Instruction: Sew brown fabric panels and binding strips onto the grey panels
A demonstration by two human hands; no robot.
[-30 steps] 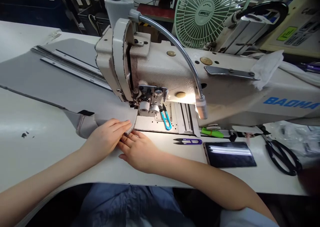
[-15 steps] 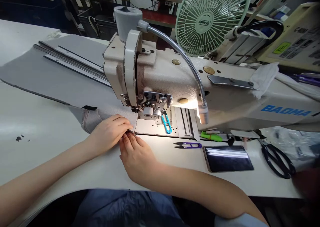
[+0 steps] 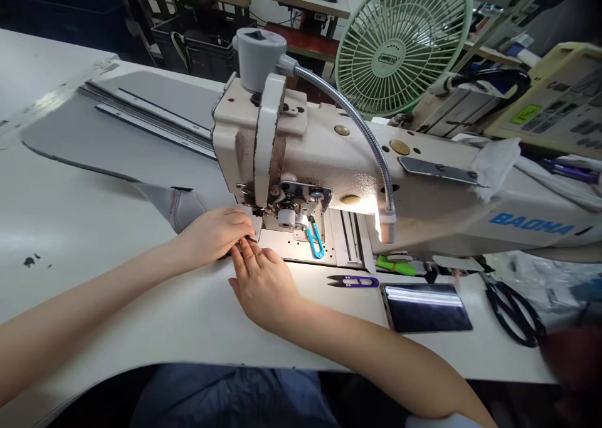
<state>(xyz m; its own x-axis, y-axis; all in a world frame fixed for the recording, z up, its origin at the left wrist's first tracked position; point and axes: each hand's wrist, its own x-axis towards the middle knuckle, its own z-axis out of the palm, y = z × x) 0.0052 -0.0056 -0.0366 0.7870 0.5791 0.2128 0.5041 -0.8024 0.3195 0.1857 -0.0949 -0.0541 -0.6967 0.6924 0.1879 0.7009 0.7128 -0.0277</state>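
My left hand (image 3: 217,233) presses on the near corner of a grey fabric panel (image 3: 136,155), its fingers bent and closed over the edge. Close against it, my right hand (image 3: 267,285) lies with fingers stretched out and thumb apart, fingertips at the same fabric edge. What lies under the fingertips is hidden. Just beyond my hands stands the head of a sewing machine (image 3: 282,145), its presser area (image 3: 288,216) beside the panel corner. Blue thread snips (image 3: 315,238) rest on the metal plate right of it.
Purple thread snips (image 3: 355,282), a phone (image 3: 427,307) and black-handled scissors (image 3: 515,314) lie to the right on the white table (image 3: 155,321). A bright green object (image 3: 396,265) sits by the machine. A lit gooseneck lamp (image 3: 386,224) hangs low; a green fan (image 3: 399,48) stands behind.
The view has shifted slightly. My right fingers have straightened and spread from their bunched position, with the thumb now apart. My left hand stays on the fabric edge.
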